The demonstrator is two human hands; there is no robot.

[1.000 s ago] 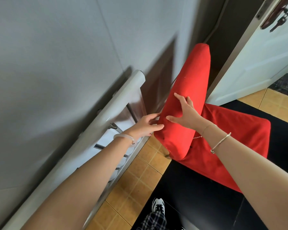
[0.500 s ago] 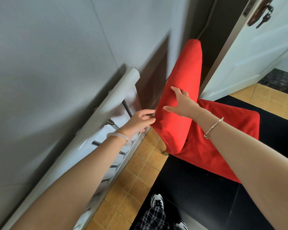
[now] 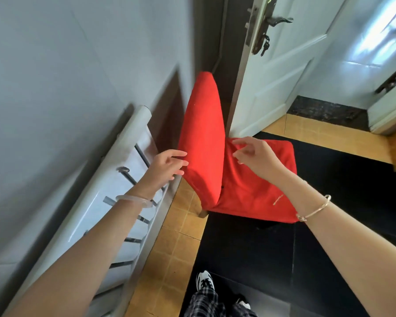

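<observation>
Looking down from the head camera, the red chair cover [image 3: 249,186] lies drawn over a chair's back and seat, the chair standing between a metal rack [image 3: 124,161] and a white door [image 3: 284,72]. The left hand [image 3: 166,167] lays straight fingers on the backrest's left edge, its grip apart. The right hand [image 3: 257,156] hovers over the rear of the seat, fingers loosely spread, holding nothing. The cover looks largely fitted; tidying the fold where back meets seat probably remains.
</observation>
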